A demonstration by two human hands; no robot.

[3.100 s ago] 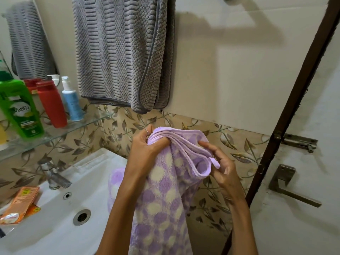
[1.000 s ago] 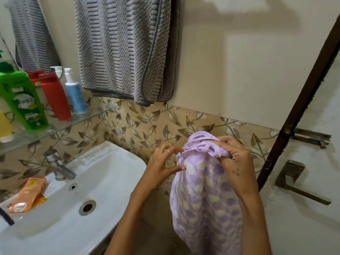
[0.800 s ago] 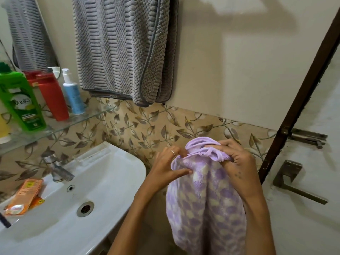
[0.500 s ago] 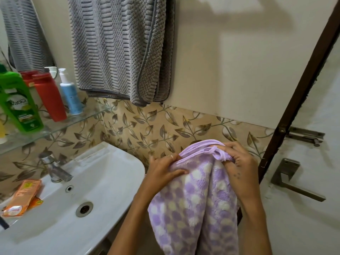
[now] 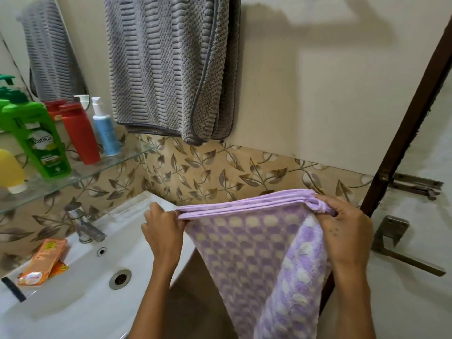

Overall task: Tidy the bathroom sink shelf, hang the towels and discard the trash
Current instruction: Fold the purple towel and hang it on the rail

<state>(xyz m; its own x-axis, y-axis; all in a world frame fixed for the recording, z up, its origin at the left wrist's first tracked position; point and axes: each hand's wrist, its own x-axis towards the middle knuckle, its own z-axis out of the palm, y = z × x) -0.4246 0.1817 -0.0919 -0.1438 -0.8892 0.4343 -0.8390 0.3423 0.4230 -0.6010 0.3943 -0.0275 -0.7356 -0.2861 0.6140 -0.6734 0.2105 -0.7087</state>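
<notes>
A lilac towel [image 5: 252, 253] with a pale checker pattern hangs folded in front of me, its top edge stretched level. My left hand [image 5: 162, 231] pinches the left end of that edge and my right hand [image 5: 347, 231] grips the right end. A grey ribbed towel [image 5: 171, 67] hangs on the wall above. On the glass shelf [image 5: 80, 174] at the left stand a green bottle [image 5: 36, 140], a red bottle [image 5: 79, 133], a blue pump bottle [image 5: 105, 130] and a yellow bottle [image 5: 9, 171]. An orange packet [image 5: 42, 261] lies on the sink rim.
The white sink [image 5: 80, 297] with its steel tap [image 5: 83, 223] fills the lower left. A mirror [image 5: 36, 50] is above the shelf. A door with a brown frame [image 5: 403, 133], a metal handle [image 5: 401, 245] and a latch [image 5: 415, 185] stands at the right.
My hands have drawn apart, the left going left, so the bunched top edge of the lilac towel is now spread out wide and flat between them.
</notes>
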